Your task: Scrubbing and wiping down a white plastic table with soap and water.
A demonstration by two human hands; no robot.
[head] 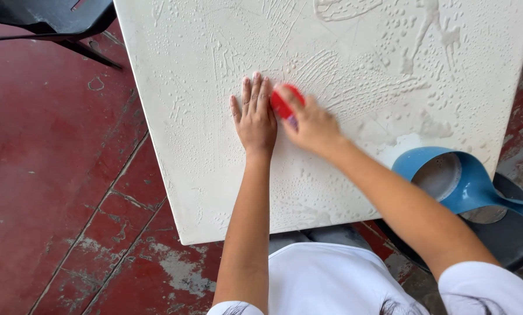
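My left hand lies flat, palm down, fingers together, on a white plastic table top that is wet with soapy streaks and droplets. Right beside it, touching its fingers, my right hand grips a red scrubbing brush pressed against the table surface. Only the upper edge of the brush shows above my fingers; the rest is hidden under my hand.
A blue water dipper with a handle lies tilted by the table's right edge, over a dark round basin. A black chair stands at the upper left. The floor is worn red concrete with peeling patches.
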